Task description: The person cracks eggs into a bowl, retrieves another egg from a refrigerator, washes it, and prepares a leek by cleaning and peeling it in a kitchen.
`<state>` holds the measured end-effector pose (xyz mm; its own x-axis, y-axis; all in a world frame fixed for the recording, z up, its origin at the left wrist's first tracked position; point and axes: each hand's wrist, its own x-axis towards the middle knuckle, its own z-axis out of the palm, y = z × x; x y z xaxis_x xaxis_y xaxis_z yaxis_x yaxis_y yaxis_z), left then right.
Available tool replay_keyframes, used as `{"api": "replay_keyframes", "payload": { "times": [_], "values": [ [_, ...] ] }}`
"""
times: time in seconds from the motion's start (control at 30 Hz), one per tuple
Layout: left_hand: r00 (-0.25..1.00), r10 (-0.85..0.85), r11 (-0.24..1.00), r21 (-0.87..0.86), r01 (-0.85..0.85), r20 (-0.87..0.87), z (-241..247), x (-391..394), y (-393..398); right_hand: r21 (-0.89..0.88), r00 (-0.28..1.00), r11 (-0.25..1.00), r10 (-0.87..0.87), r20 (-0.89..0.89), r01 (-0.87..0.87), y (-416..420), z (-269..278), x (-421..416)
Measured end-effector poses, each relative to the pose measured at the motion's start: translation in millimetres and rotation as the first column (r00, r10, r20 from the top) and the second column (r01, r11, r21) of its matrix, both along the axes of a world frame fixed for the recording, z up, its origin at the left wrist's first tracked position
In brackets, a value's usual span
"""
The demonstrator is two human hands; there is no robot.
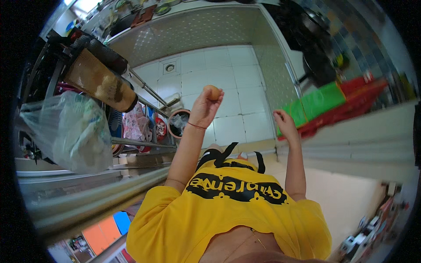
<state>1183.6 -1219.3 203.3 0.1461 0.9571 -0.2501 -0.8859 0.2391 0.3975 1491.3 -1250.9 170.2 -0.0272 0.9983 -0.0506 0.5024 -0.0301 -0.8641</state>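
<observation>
My left hand (206,107) is shut on a round, light-brown egg (212,92), held out over the white tiled floor (223,75). Part of the egg is hidden by the fingers and thumb. My right hand (286,125) hangs beside a green and red hanging cover (312,103). Its fingers are loosely curled and a little apart, with nothing visible in them. Whether that hand touches the cover cannot be told.
On the left, a metal rack (144,143) carries a clear plastic bag (74,131) and a long brown container (102,82). A bin (179,123) stands at its foot. A counter with a dark pan (317,67) runs along the right. A floor drain (169,67) lies ahead.
</observation>
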Motion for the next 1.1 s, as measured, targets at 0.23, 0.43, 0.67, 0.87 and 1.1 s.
{"api": "replay_keyframes", "payload": {
  "times": [0.23,0.43,0.67,0.87,1.1],
  "values": [
    [0.948,0.319,0.947,-0.035,-0.319,0.000,-26.9,-78.6,168.3,0.131,0.968,0.960,0.251,0.007,-0.249,246.7,15.0,-69.9],
    [0.933,0.360,0.932,0.038,-0.360,-0.002,-39.9,-167.8,340.5,-0.148,0.972,0.979,0.165,0.165,-0.141,356.0,-95.8,-65.4],
    [0.883,0.468,0.883,0.047,-0.466,-0.035,-36.0,-297.2,479.7,-0.377,0.951,0.904,0.273,0.148,-0.201,529.4,-113.2,-186.7],
    [0.700,0.712,0.701,0.007,-0.713,-0.056,-51.7,-431.7,557.6,-0.111,0.796,0.827,0.560,0.229,-0.551,756.2,-92.3,-413.3],
    [0.501,0.847,0.506,-0.023,-0.862,-0.177,-49.2,-600.0,604.0,0.190,0.397,0.358,0.884,0.247,-0.914,908.3,-31.2,-743.6]
  ]
}}
